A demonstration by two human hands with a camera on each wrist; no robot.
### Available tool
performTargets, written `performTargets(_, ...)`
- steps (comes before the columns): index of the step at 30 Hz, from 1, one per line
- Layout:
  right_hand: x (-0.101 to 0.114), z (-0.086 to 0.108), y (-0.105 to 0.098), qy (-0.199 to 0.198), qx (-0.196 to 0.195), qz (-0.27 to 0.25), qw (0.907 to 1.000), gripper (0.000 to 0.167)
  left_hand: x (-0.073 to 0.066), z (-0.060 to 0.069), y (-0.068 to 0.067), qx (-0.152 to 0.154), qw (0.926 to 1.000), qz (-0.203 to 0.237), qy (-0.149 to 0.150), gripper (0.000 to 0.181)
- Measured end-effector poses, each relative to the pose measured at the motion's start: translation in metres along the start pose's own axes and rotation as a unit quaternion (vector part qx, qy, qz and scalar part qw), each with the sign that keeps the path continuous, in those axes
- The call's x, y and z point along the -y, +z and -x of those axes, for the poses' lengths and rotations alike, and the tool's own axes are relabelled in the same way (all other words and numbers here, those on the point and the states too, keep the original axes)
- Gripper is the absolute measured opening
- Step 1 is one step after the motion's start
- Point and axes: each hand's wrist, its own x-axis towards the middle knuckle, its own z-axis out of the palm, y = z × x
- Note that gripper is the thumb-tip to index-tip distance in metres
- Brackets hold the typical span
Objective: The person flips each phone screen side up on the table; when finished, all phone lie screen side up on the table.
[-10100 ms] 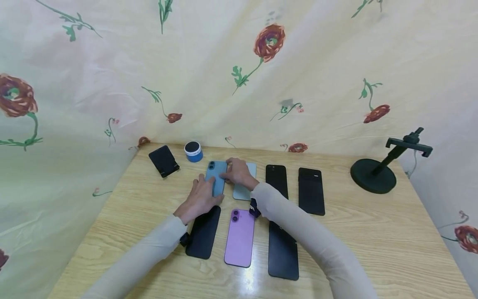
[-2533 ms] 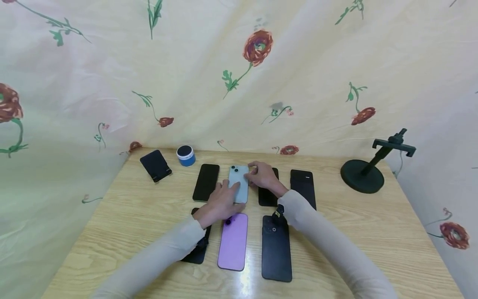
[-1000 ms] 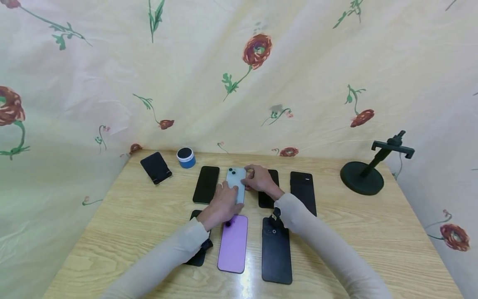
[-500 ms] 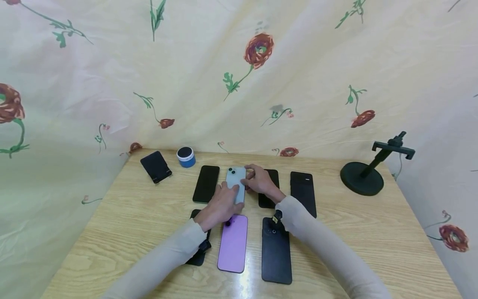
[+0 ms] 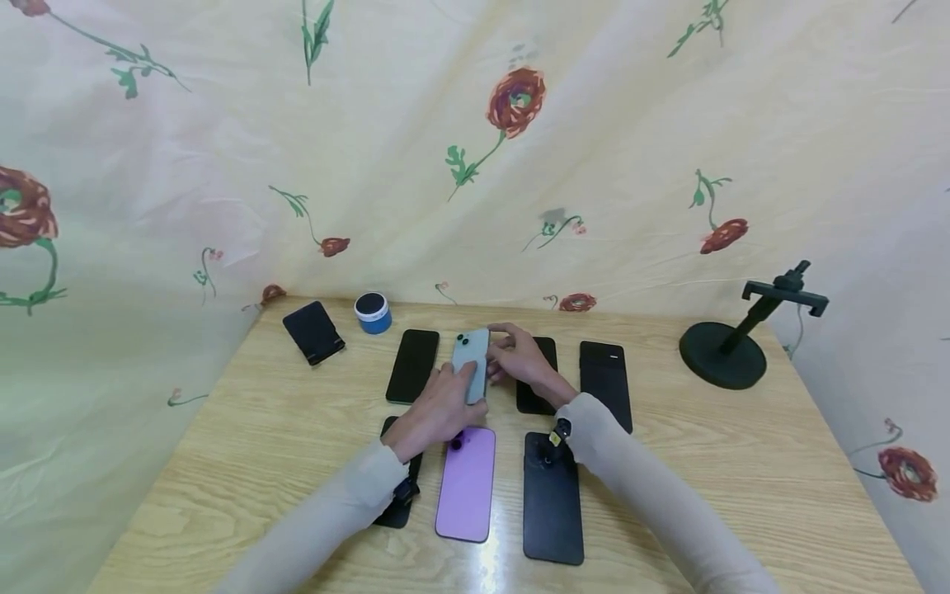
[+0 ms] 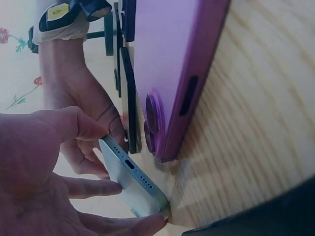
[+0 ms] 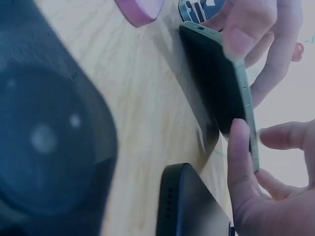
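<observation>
A light blue phone [image 5: 463,353], camera side up, is held by both hands over the wooden table [image 5: 705,478]. The left hand [image 5: 439,404] grips its near end; in the left wrist view the thumb is at one corner and another finger at the opposite one. On the phone's right edge, the right hand [image 5: 522,360] pinches with thumb and fingers. The right wrist view shows the phone's dark screen [image 7: 211,78] tilted, that side raised off the table. Just below the left hand lies a purple phone [image 5: 465,488], back up.
A phone [image 5: 412,367] lies dark screen up on the left. Dark phones lie under the left wrist [image 5: 393,516], behind the right hand [image 5: 547,353], at front [image 5: 552,516] and right [image 5: 603,375]. Behind are a folded stand [image 5: 313,332], a blue-white cylinder [image 5: 373,313] and a round-based holder [image 5: 723,355].
Ten seconds ago the hands were on the blue phone farther left; a dark screen shows there now. Both hands have shifted right to the light blue phone, whose right edge has just tilted up.
</observation>
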Motion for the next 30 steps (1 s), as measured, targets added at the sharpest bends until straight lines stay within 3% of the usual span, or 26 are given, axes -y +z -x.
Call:
performTargets(11,-0.003,0.003,-0.001,-0.029,0.016,-0.028,0.9991,0.053,0.006,0.005,-0.002,-0.005,0.9987,0.051,0.006,0.078)
performTargets(18,-0.004,0.004,-0.002,-0.027,0.05,-0.032,0.9979,0.062,0.01,0.006,-0.005,-0.011,0.9952,0.097,0.009,0.073)
performTargets(25,-0.005,0.006,-0.002,-0.012,0.1,-0.02,0.9947,0.062,0.018,0.003,-0.007,-0.032,0.9879,0.148,0.034,0.069)
performTargets(30,-0.005,0.005,0.0,0.001,0.107,-0.007,0.9942,0.062,0.02,0.003,-0.008,-0.038,0.9846,0.166,0.04,0.064)
